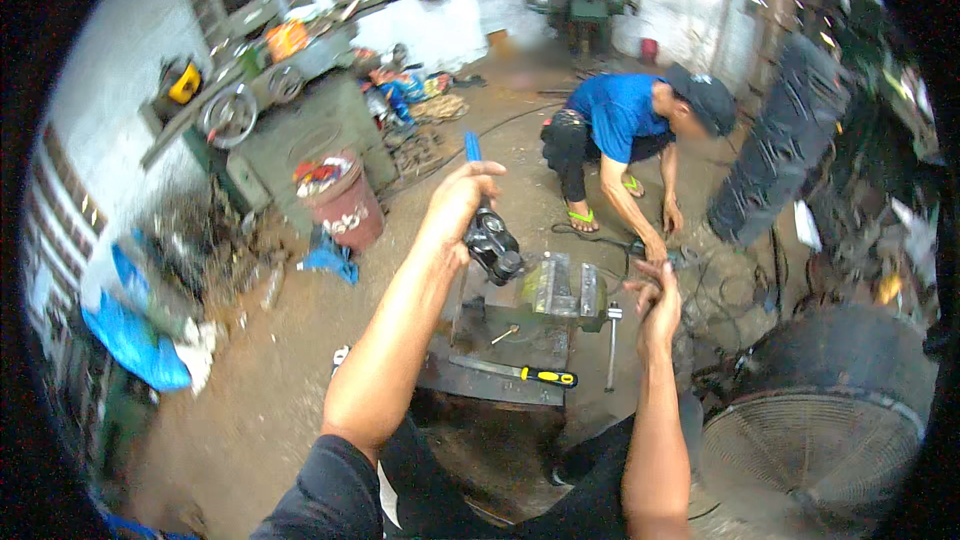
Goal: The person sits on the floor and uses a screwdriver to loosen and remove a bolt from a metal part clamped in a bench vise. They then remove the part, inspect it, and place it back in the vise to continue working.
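My left hand [462, 202] is closed around a black metal joint piece [492, 246] with a round knob at its lower end. A blue bar [472, 147] sticks up past the fingers, seemingly part of the same piece. It hangs just left of a bench vise [560, 285] with bright metal jaws. My right hand [655, 302] is open and empty, fingers apart, to the right of the jaws and above the vise's bar handle [612, 350]. On the bench [480, 325] lie a long, slightly curved blade with a yellow-and-black handle [550, 377] and a small light stick [505, 334].
A co-worker in a blue shirt [622, 118] squats beyond the vise, hands near cables on the floor. A big drum fan [815, 440] stands at right. A reddish bin [345, 208] and a machine with handwheels [230, 115] are at left. A tall black-wrapped block [780, 145] leans right.
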Motion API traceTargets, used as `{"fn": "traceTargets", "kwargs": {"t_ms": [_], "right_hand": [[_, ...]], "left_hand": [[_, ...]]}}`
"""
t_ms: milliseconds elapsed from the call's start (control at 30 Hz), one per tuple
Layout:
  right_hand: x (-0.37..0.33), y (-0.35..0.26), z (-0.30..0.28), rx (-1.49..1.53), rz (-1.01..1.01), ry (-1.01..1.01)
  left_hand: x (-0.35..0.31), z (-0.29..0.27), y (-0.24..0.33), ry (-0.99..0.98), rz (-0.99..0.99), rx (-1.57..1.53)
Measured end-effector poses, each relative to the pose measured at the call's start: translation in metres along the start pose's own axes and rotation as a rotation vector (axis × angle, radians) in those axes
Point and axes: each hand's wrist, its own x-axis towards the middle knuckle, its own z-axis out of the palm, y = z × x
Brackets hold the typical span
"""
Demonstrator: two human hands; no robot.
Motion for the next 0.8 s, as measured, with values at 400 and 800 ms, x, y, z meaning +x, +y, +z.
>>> {"fn": "traceTargets", "kwargs": {"t_ms": [400, 800], "right_hand": [[-0.201, -0.128, 0.119, -0.461, -0.611, -0.754], [-0.210, -0.138, 0.197, -0.491, -0.556, -0.476]], "left_hand": [[-0.115, -0.063, -0.002, -0.014, -0.354, -1.090], [-0.169, -0.064, 0.019, 0.045, -0.132, -1.054]]}}
